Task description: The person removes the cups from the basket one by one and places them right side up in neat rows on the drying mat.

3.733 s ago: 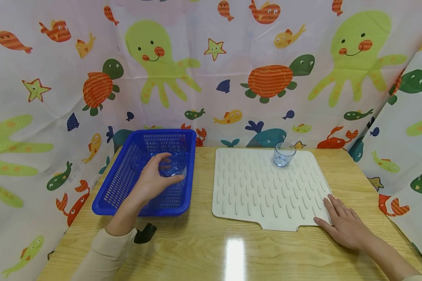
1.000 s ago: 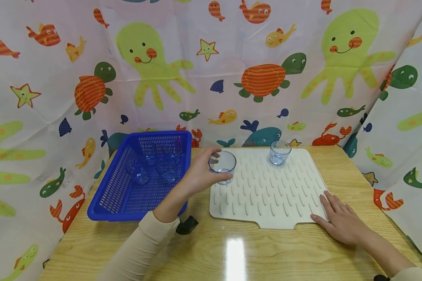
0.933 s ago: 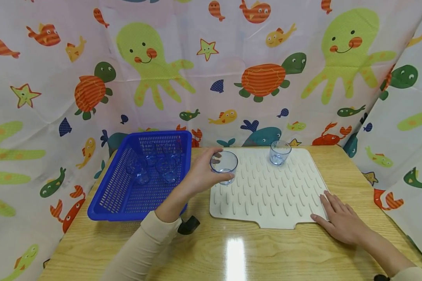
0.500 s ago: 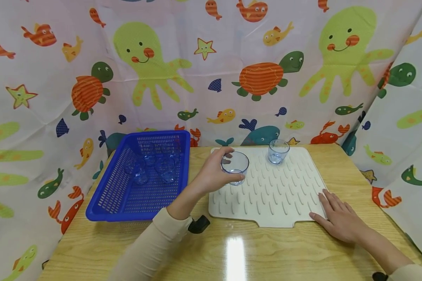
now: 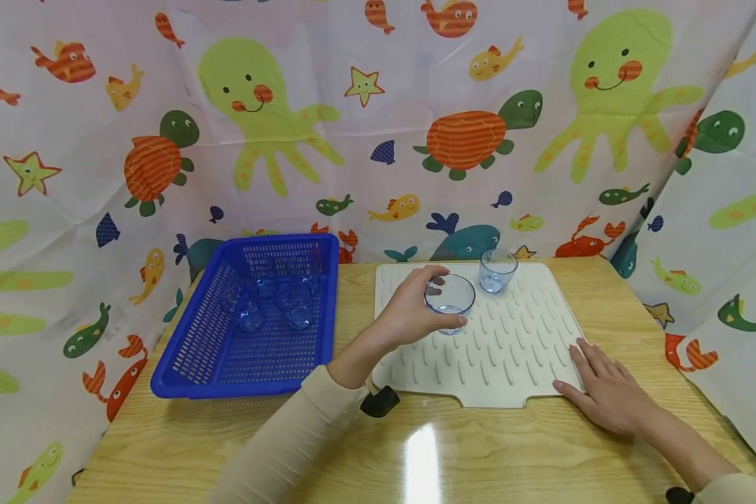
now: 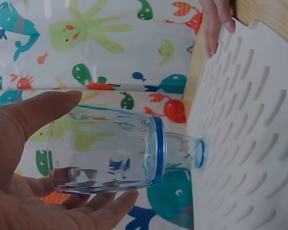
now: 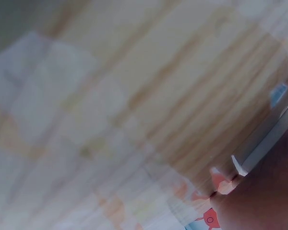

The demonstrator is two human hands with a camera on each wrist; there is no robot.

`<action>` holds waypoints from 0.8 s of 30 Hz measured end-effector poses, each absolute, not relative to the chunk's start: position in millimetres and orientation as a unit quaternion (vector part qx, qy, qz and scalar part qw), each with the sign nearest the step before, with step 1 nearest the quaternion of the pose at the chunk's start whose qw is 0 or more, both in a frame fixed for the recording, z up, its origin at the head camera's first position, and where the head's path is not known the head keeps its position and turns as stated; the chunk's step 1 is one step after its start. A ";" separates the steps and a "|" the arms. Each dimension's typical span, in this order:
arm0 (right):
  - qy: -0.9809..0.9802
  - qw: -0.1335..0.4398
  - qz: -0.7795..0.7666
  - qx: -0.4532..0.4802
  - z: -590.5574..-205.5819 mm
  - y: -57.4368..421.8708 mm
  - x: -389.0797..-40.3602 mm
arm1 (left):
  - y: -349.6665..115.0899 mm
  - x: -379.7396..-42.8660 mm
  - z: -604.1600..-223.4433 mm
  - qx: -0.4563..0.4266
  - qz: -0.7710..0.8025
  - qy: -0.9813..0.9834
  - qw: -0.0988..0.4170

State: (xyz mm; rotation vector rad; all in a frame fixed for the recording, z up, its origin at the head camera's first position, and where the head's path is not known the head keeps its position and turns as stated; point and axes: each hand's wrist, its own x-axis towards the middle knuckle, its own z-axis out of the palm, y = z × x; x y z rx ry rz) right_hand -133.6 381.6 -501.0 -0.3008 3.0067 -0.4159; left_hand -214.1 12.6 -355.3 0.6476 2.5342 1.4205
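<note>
My left hand [image 5: 409, 308] holds a clear bluish glass tumbler [image 5: 451, 299] over the left-middle of a white ridged drying mat [image 5: 491, 360]. In the left wrist view the thumb and fingers span the tumbler [image 6: 110, 148], its blue-tinted base facing the mat and held apart from it. A second tumbler [image 5: 498, 271] stands upright near the back of the mat. My right hand [image 5: 611, 392] lies flat at the mat's right edge, fingers extended, fingertips on the border. The right wrist view shows only a dark part of that hand [image 7: 264, 196] and blurred wood.
On the left of the wooden table [image 5: 327, 448] sits a blue plastic basket [image 5: 227, 390] with several glass tumblers [image 5: 296, 308] inside. A curtain [image 5: 365, 161] printed with sea animals surrounds the table at the back and sides. The mat's tab points to the front.
My left hand has lifted a tumbler out of the blue basket and carried it rightward over the mat. The right hand has stayed at the mat's edge. The head view has shifted slightly.
</note>
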 end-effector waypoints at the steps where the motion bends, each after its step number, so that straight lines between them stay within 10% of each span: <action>1: 0.985 0.046 -0.135 -0.098 -499.9 381.9 -133.5 | 16.3 -215.0 -355.8 0.218 0.475 0.848 0.084; 24: 0.988 0.045 -0.120 -0.090 -494.7 378.9 -131.1 | 98.5 -247.7 -390.9 0.203 0.516 0.822 0.130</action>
